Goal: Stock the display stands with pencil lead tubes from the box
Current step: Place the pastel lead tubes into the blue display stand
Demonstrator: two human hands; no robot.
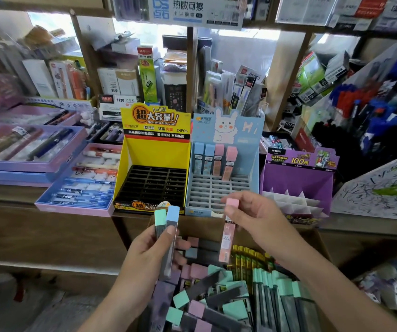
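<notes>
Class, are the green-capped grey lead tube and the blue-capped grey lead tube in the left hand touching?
Touching. Head view: the green-capped tube and blue-capped tube sit side by side in the left hand, caps meeting with no gap.

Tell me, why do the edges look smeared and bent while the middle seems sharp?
In the head view, the wide-angle lens tilts the brown shelf post at left; the purple pen boxes at the left edge are blurred; the yellow cardboard display stand in the middle reads crisply; daylight through the pane behind the shelves washes out that area.
</notes>
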